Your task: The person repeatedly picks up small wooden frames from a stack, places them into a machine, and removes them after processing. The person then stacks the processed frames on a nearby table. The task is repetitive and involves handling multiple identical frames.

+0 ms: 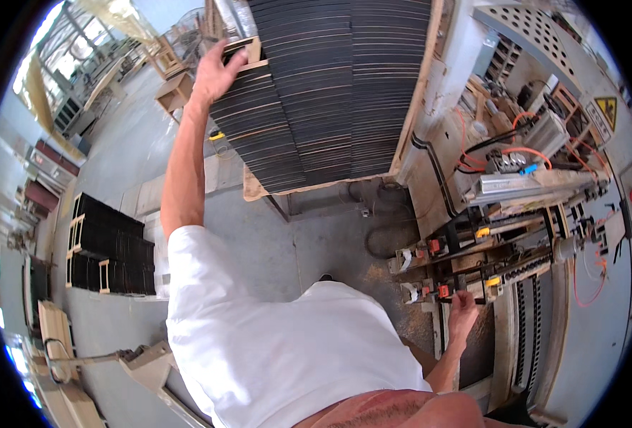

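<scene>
My left hand (216, 75) is stretched out to the far left corner of a tall stack of black-faced strips (316, 93). Its thumb stands apart from its fingers, beside a pale wooden frame piece (254, 53) on top of the stack's left column; I see nothing held in it. Lower right, my right hand (463, 311) is at the near end of a machine (501, 246) with rails, red clamps and yellow parts. Those fingers are bent together at the rail's end, and what they hold, if anything, is too small to make out.
The stack rests on a wooden board (255, 187) with a post along its right side. More black stacks (109, 246) stand on the floor at left. Orange hoses (526, 153) and a perforated metal guard (533, 39) are at right. Sawdust and a black hose (383, 239) lie below the machine.
</scene>
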Action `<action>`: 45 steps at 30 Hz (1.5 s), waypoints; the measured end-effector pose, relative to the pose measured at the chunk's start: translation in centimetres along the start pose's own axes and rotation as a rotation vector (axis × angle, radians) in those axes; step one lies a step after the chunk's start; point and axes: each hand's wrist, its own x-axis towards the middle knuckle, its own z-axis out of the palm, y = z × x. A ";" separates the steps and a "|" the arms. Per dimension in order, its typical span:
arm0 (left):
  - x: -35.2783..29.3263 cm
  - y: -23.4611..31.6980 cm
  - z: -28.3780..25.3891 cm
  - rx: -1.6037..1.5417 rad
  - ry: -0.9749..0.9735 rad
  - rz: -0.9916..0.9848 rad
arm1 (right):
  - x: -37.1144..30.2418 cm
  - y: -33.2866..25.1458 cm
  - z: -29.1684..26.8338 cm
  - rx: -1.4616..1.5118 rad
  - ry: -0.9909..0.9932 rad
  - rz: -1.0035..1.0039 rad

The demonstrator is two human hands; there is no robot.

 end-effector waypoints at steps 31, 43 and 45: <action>-9.0 3.5 7.3 -1.235 0.165 0.530 | -3.2 -15.2 -3.9 -0.599 0.321 -0.088; -34.4 19.5 30.4 -1.113 -1.613 0.035 | -35.3 -20.6 -32.6 -1.330 0.961 1.113; -35.5 20.8 32.9 -1.045 -1.653 0.174 | -39.6 -18.8 -34.6 -1.016 0.910 0.972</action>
